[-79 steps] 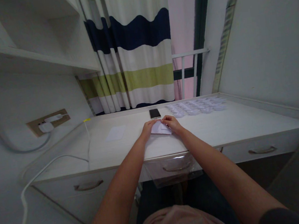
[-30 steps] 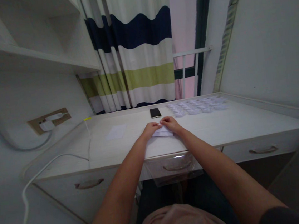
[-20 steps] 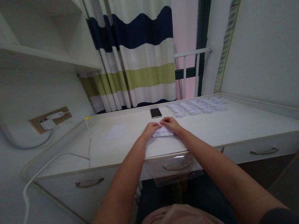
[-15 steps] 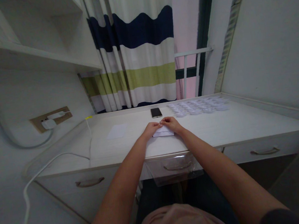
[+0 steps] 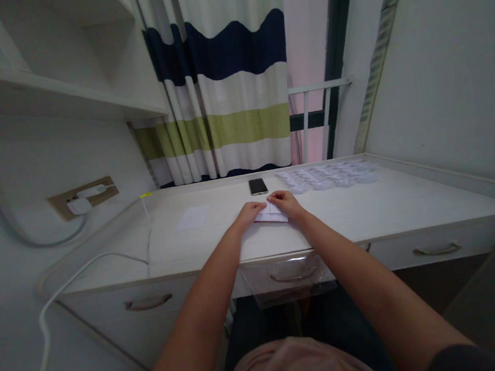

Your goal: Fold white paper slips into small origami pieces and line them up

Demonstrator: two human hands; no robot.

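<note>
Between my hands is a folded sheet of white paper, low over the white desk, its front edge slightly slanted. A crease line runs down its middle. My left hand is closed on the paper's left side, thumb on top. At the right side my right hand pinches the paper near its top edge, fingers bent. The fingers under the paper are hidden. Just beyond my hands a black phone lies on the desk.
Several folded white paper pieces lie in rows at the back right. A flat white sheet rests left on the desk. A white cable crosses the left side. Clear plastic hangs over the middle drawer.
My hands have moved slightly apart at the fingertips. The paper has tilted, its right side now lower, and its middle crease shows more.
</note>
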